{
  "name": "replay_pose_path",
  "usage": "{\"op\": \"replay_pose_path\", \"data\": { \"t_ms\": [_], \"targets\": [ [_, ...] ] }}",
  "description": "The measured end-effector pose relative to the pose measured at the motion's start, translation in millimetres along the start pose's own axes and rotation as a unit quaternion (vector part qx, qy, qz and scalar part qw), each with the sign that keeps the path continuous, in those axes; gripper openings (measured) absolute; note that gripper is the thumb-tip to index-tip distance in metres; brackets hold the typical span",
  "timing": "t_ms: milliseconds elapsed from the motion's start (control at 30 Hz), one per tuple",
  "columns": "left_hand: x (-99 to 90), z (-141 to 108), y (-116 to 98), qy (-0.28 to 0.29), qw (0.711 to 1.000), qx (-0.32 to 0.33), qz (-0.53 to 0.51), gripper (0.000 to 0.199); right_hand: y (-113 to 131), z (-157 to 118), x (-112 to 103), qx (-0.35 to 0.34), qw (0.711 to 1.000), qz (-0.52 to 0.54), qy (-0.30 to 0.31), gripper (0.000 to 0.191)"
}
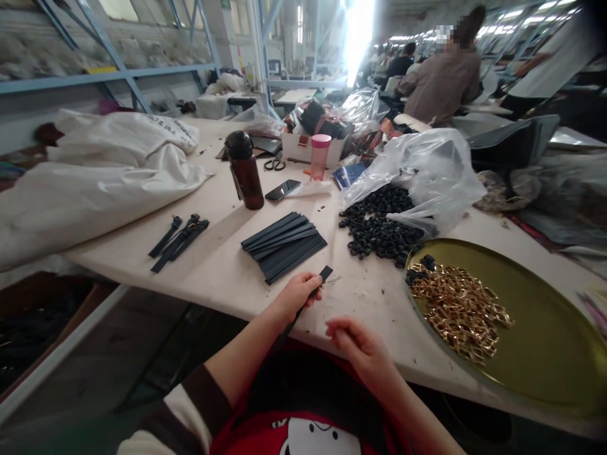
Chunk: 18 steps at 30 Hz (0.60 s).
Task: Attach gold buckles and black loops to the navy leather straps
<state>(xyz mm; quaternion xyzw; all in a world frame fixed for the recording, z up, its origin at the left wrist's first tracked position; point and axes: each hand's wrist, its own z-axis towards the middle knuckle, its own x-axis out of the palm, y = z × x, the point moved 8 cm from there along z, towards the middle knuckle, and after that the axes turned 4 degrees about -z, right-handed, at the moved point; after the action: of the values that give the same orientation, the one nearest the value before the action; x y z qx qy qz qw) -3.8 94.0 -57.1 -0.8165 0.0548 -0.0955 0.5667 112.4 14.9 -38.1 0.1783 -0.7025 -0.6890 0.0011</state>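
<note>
Head view: the left hand [300,294] pinches a black strap [326,273] at the near edge of the surface [222,265]. The right hand [356,342] is curled by that edge; I can't tell if it pinches anything.

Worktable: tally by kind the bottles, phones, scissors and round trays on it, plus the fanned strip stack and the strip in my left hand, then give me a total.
Bottles, dark bottle and pink-lidded bottle: 2
Phone: 1
Scissors: 1
Round tray: 1
Fanned strip stack: 1, its strips overlap too much to count
Black strip in left hand: 1
Total: 7
</note>
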Motion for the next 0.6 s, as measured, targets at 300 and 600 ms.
{"op": "replay_pose_path", "data": {
  "t_ms": [300,600],
  "targets": [
    [-18.7,-36,-7,-0.02,0.999,0.027,-0.028,0.026,-37,-34,148,-0.056,0.855,-0.371,0.358,0.02],
    [-14.4,-72,-7,-0.002,0.999,0.037,0.015,0.024,-28,-40,106,-0.021,0.931,-0.27,0.246,0.023]
  ]
}}
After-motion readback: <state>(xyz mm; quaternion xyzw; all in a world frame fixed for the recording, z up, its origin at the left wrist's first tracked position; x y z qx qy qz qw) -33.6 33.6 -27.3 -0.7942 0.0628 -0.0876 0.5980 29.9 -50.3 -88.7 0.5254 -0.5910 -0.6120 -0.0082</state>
